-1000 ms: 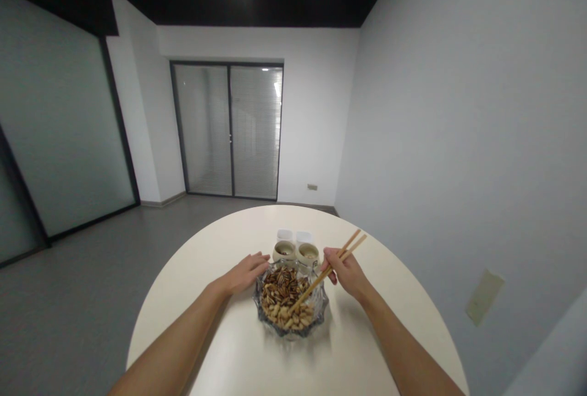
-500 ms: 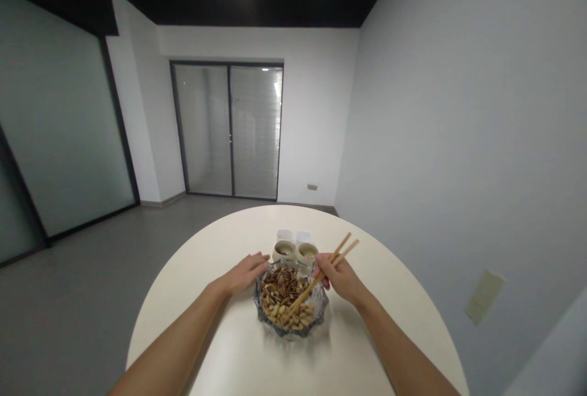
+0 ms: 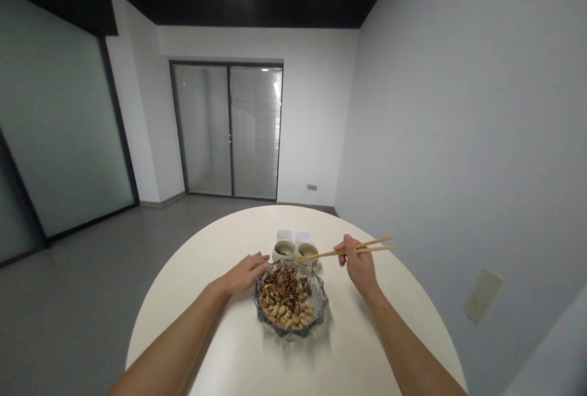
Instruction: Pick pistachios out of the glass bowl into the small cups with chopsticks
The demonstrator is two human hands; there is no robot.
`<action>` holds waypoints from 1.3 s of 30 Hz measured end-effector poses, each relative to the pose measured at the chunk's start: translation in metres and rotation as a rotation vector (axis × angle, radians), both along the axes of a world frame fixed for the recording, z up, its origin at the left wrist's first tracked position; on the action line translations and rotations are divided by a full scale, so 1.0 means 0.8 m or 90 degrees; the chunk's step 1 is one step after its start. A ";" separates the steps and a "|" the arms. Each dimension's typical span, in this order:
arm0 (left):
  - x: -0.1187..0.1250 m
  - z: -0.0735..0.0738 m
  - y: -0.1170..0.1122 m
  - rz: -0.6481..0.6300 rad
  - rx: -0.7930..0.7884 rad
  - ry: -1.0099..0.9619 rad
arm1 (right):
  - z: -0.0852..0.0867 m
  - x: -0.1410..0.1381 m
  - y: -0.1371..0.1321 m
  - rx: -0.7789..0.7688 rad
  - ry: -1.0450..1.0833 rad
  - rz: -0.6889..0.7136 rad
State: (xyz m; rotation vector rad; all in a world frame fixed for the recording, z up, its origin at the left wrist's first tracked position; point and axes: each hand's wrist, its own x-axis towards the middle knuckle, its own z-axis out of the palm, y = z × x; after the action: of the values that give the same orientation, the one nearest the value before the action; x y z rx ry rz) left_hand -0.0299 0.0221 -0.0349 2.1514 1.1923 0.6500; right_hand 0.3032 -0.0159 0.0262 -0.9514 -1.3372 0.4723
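Note:
A glass bowl point(image 3: 321, 304) of mixed seeds and nuts sits on a round white table point(image 3: 220, 249). My left hand point(image 3: 245, 272) rests against the bowl's left rim, fingers stretched forward. My right hand point(image 3: 358, 263) is raised to the right of the bowl and grips a pair of wooden chopsticks point(image 3: 342, 252). The chopsticks lie almost level, tips pointing left over the right one of two small cream cups point(image 3: 308, 252) behind the bowl. Whether the tips hold anything is too small to tell.
Two small white containers point(image 3: 293, 236) stand behind the cups point(image 3: 284, 250). A grey wall runs close along the table's right side. Bare grey floor and glass doors lie beyond the far and left edges.
My right hand lifted the chopsticks out of the bowl and swung them from a steep slant to nearly level, tips now over the right cup. The left hand stayed put.

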 end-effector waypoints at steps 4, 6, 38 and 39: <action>0.001 0.002 0.000 0.000 0.001 0.007 | 0.002 0.010 0.003 0.007 0.022 -0.095; 0.001 0.002 0.000 -0.003 0.004 0.006 | 0.002 0.012 0.004 0.000 0.011 -0.115; 0.003 0.002 -0.001 -0.005 0.007 0.004 | -0.022 -0.057 -0.021 -0.048 -0.135 0.239; 0.004 0.002 -0.001 -0.005 0.005 0.007 | -0.022 -0.057 -0.022 -0.049 -0.142 0.241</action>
State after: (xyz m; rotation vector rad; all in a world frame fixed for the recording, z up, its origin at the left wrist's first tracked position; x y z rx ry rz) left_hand -0.0269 0.0210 -0.0332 2.1683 1.1888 0.6413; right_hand 0.2574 -0.0333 0.0085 -0.8314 -1.7247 0.7259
